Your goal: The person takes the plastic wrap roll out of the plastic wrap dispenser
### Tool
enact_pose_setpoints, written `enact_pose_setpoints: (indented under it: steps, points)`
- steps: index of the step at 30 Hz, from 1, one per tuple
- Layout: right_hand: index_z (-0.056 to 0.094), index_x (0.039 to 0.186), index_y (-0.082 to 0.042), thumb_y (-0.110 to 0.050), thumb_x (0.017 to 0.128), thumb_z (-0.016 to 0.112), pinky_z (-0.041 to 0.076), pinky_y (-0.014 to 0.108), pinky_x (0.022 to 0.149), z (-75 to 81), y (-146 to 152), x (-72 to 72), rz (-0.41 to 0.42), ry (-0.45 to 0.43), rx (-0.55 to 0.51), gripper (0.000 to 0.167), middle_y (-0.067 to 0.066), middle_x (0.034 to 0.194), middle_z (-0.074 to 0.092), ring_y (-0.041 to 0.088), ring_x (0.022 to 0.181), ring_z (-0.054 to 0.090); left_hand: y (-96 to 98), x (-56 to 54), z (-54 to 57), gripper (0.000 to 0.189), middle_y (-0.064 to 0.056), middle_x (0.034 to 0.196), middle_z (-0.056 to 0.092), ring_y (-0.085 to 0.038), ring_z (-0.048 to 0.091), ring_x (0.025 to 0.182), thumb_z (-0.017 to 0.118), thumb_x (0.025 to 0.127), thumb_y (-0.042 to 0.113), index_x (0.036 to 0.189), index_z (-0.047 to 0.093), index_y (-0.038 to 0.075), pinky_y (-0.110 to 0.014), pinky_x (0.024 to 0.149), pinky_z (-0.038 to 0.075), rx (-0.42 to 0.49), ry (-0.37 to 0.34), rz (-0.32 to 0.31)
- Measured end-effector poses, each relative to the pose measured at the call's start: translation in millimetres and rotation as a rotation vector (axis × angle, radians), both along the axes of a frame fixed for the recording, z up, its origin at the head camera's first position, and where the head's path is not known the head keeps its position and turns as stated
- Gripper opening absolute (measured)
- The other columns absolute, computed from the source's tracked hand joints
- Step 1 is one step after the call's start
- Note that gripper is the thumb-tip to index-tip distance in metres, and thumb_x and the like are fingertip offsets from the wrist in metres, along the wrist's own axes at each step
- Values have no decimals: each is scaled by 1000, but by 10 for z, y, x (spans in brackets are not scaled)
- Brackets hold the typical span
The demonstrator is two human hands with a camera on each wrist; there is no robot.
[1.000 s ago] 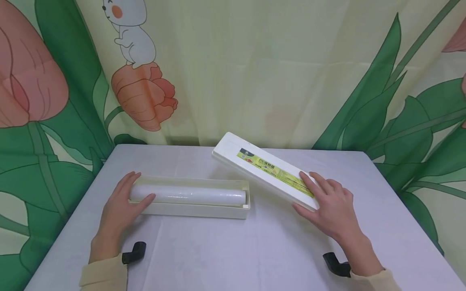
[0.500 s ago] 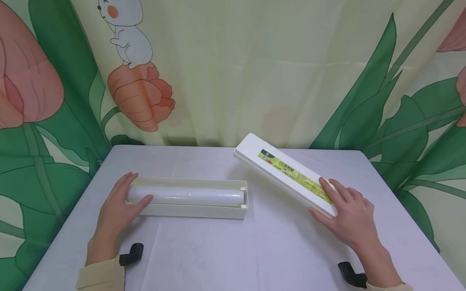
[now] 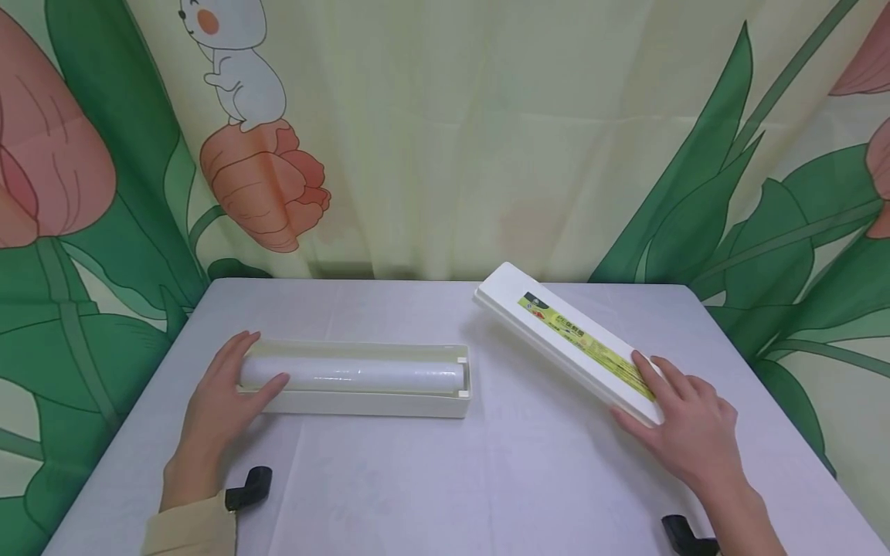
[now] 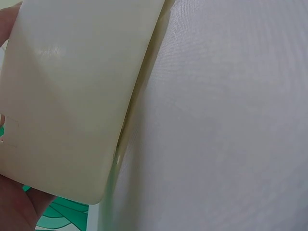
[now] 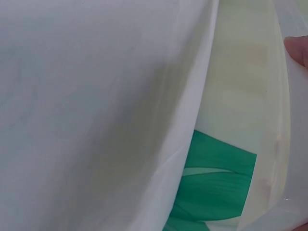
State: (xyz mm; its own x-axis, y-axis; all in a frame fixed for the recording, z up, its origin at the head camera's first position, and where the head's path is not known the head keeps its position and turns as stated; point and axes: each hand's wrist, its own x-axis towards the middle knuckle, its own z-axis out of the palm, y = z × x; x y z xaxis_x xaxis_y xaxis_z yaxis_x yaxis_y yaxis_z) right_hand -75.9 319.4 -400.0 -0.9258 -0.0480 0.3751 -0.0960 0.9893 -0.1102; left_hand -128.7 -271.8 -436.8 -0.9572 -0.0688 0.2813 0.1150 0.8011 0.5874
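A long cream-white box [image 3: 368,403] sits on the table, its top uncovered. Inside lies a roll of cling film [image 3: 375,374]. My left hand [image 3: 215,409] grips the box's left end, thumb on the near side and fingers on the far side; in the left wrist view the box's end wall [image 4: 72,106] fills the left. My right hand [image 3: 695,440] holds the white lid [image 3: 556,351] by its near right end, slanted and raised off the table, a yellow-green label on top. In the right wrist view only a thumb [image 5: 297,50] and the lid's edge [image 5: 296,134] show clearly.
A white cloth [image 3: 389,486] covers the table. Behind it hangs a curtain [image 3: 452,154] printed with tulips, leaves and a white animal. A black wrist mount [image 3: 250,488] sits by the left sleeve, another black mount [image 3: 688,537] by the right wrist.
The right hand has carried the lid to the right and slightly toward me, away from the box. The left hand has stayed on the box; the view has shifted a little.
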Motion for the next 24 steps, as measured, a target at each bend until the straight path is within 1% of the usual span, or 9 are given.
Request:
enact_pose_setpoints:
  steps: [6, 12, 14, 20, 24]
  points:
    - [33, 159, -26, -58, 82, 74, 33, 76, 78, -54, 99, 58, -42, -55, 6, 93, 21, 142, 46, 56, 114, 41, 16, 20, 18, 83, -21, 160, 29, -45, 29, 143, 71, 92, 45, 157, 34, 9, -74, 104, 29, 6, -5, 0]
    - [29, 160, -24, -64, 85, 68, 32, 79, 79, -107, 180, 127, -104, -155, 5, 94, 25, 144, 43, 58, 114, 38, 21, 23, 27, 83, -22, 160, 29, -45, 29, 143, 71, 92, 44, 157, 34, 8, -74, 104, 29, 13, 2, -5]
    - [29, 161, -23, -65, 85, 68, 32, 79, 78, -122, 213, 151, -118, -174, 10, 95, 26, 144, 42, 58, 114, 37, 21, 20, 31, 83, -22, 159, 29, -45, 29, 144, 71, 92, 44, 157, 34, 8, -73, 105, 29, 13, 4, -7]
    - [27, 161, -23, -66, 86, 66, 31, 78, 78, -152, 306, 215, -145, -191, 15, 95, 27, 145, 41, 59, 115, 36, 22, 15, 38, 83, -22, 160, 29, -45, 28, 144, 71, 93, 45, 157, 33, 8, -73, 105, 28, 18, -8, -7]
    - [27, 161, -20, -66, 87, 65, 31, 80, 78, -162, 358, 254, -168, -202, 21, 95, 28, 144, 41, 60, 114, 36, 19, 15, 32, 84, -22, 160, 28, -45, 28, 144, 71, 93, 46, 157, 33, 8, -73, 105, 28, 15, -15, -7]
